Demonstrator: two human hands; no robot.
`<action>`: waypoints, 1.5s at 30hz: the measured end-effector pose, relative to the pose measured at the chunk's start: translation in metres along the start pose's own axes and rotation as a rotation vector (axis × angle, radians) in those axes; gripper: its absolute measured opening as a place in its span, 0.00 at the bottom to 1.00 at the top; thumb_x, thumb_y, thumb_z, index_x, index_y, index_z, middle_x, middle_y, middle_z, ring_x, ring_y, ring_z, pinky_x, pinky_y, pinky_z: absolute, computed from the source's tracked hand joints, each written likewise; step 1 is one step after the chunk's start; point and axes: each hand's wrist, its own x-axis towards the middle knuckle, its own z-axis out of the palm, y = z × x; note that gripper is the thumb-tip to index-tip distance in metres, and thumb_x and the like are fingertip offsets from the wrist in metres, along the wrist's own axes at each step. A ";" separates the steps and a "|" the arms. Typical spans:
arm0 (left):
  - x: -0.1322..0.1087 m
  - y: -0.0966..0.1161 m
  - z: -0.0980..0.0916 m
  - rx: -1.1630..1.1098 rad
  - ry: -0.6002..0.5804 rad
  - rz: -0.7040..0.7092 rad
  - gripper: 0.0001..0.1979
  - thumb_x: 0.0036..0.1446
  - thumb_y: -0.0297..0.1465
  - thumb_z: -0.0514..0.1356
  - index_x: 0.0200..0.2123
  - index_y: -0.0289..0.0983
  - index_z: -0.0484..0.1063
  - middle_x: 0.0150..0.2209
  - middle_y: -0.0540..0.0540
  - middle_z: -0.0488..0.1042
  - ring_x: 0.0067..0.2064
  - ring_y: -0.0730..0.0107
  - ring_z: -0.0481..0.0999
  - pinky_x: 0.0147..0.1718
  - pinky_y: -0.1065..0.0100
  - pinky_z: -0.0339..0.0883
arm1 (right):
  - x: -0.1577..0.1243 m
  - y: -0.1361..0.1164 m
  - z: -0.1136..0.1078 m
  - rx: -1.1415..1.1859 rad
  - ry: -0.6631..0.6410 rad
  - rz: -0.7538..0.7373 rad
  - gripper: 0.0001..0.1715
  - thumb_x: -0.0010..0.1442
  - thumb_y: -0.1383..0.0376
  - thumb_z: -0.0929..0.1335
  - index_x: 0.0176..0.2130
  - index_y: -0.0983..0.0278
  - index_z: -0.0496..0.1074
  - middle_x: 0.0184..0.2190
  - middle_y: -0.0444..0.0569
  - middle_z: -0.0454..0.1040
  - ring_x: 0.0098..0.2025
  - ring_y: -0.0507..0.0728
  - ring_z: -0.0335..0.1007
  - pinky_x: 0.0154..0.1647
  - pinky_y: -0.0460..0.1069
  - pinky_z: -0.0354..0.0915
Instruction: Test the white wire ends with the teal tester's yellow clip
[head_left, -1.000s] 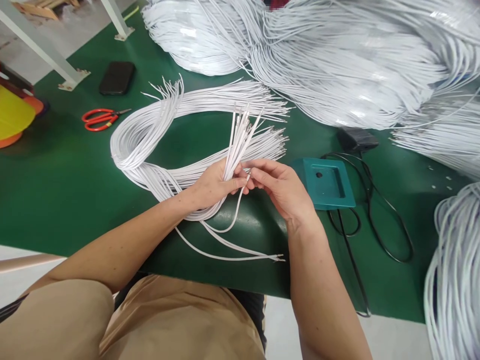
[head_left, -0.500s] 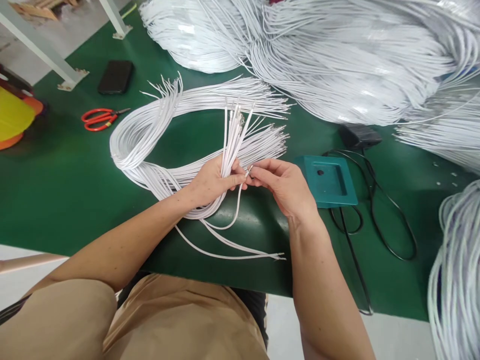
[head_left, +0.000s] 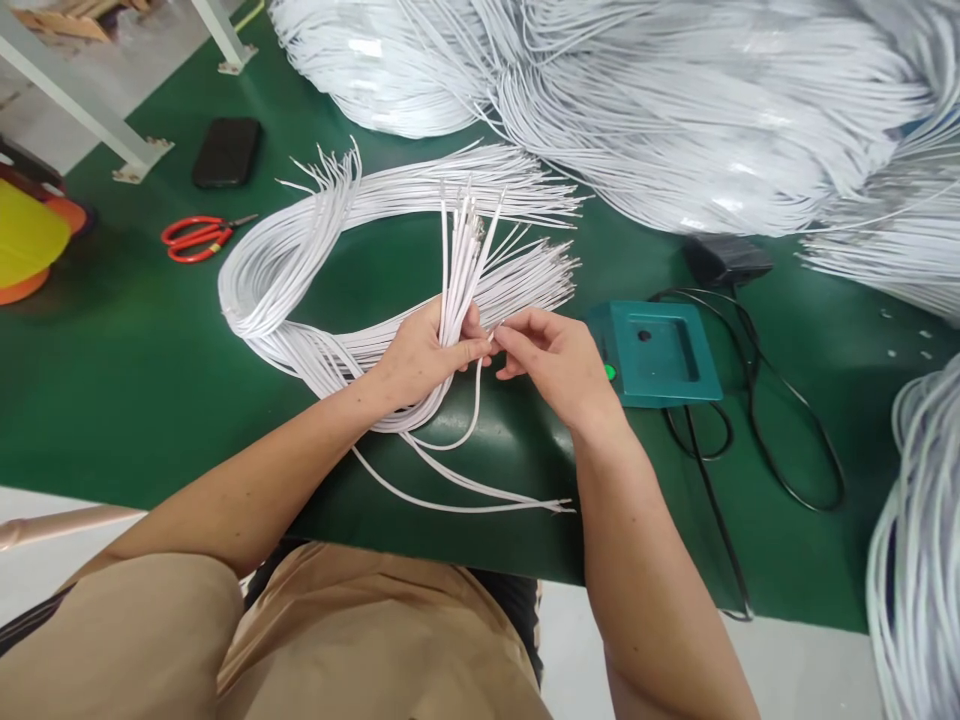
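Observation:
A bunch of white wires stands upright in my left hand, its metal-tipped ends pointing away from me. My left fingers are wrapped round the bunch, with the thumb reaching right. Close beside it, my right hand pinches the end of a single white wire, which loops down below the hands. The tip of that wire is mostly hidden by my fingers. Behind and left of my hands lies a bent bundle of white wires. A few loose wire ends lie nearer to me on the green table.
Red-handled scissors and a black phone-like object lie at the left. A teal device with a black cable is right of my hands. Large heaps of white wire fill the back; another coil is at the right edge.
My right hand has shifted slightly, and the wire tip that showed between the fingers is now more covered. A green light on the teal device has come into view. Otherwise little has changed.

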 end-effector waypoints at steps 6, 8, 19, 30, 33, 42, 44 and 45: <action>0.004 -0.003 -0.005 -0.202 -0.162 -0.139 0.27 0.49 0.28 0.67 0.54 0.37 0.72 0.34 0.50 0.75 0.36 0.73 0.76 0.36 0.70 0.71 | 0.003 0.010 0.000 -0.252 0.125 -0.120 0.06 0.56 0.65 0.67 0.30 0.63 0.73 0.27 0.45 0.76 0.26 0.52 0.69 0.31 0.49 0.67; 0.007 -0.005 -0.006 -0.225 -0.185 -0.161 0.26 0.48 0.26 0.67 0.53 0.37 0.74 0.35 0.49 0.74 0.35 0.74 0.76 0.36 0.70 0.71 | 0.003 0.011 0.001 -0.398 0.171 -0.213 0.06 0.56 0.66 0.66 0.30 0.62 0.73 0.27 0.45 0.75 0.29 0.53 0.68 0.34 0.49 0.65; 0.008 0.002 -0.007 -0.354 -0.165 -0.247 0.25 0.46 0.22 0.67 0.50 0.35 0.75 0.30 0.51 0.72 0.31 0.76 0.75 0.31 0.74 0.68 | 0.000 0.013 -0.001 -0.802 0.160 -0.499 0.14 0.66 0.66 0.60 0.34 0.63 0.73 0.32 0.49 0.75 0.34 0.55 0.68 0.36 0.49 0.59; 0.014 -0.008 0.006 -0.103 -0.037 -0.160 0.24 0.48 0.26 0.68 0.51 0.34 0.73 0.33 0.49 0.74 0.34 0.71 0.78 0.23 0.77 0.65 | -0.001 0.006 -0.035 -1.320 0.183 -0.423 0.07 0.60 0.69 0.65 0.35 0.63 0.74 0.29 0.52 0.75 0.38 0.62 0.67 0.50 0.59 0.56; 0.014 -0.008 0.007 -0.033 -0.026 -0.138 0.24 0.48 0.26 0.67 0.51 0.34 0.73 0.33 0.49 0.74 0.34 0.71 0.79 0.25 0.76 0.67 | 0.000 0.009 -0.039 -1.285 0.143 -0.412 0.07 0.56 0.71 0.66 0.33 0.63 0.74 0.30 0.52 0.76 0.40 0.62 0.68 0.52 0.59 0.56; 0.013 -0.009 0.010 0.090 -0.008 -0.163 0.24 0.46 0.24 0.65 0.49 0.34 0.74 0.32 0.50 0.76 0.33 0.69 0.79 0.33 0.69 0.74 | 0.005 0.013 -0.035 -1.295 0.216 -0.420 0.08 0.54 0.72 0.66 0.30 0.62 0.74 0.26 0.51 0.69 0.40 0.63 0.63 0.47 0.59 0.56; 0.013 -0.011 0.009 0.126 0.002 -0.157 0.24 0.45 0.24 0.65 0.49 0.35 0.74 0.31 0.50 0.77 0.30 0.70 0.78 0.34 0.68 0.74 | 0.006 0.014 -0.035 -1.287 0.227 -0.408 0.09 0.55 0.72 0.65 0.29 0.62 0.74 0.25 0.51 0.68 0.39 0.63 0.63 0.46 0.59 0.55; 0.013 -0.012 0.009 0.150 0.002 -0.152 0.24 0.45 0.25 0.65 0.48 0.35 0.75 0.31 0.50 0.77 0.29 0.71 0.78 0.34 0.67 0.74 | 0.006 0.014 -0.036 -1.280 0.231 -0.403 0.09 0.55 0.72 0.65 0.29 0.62 0.74 0.25 0.51 0.67 0.39 0.63 0.62 0.46 0.59 0.55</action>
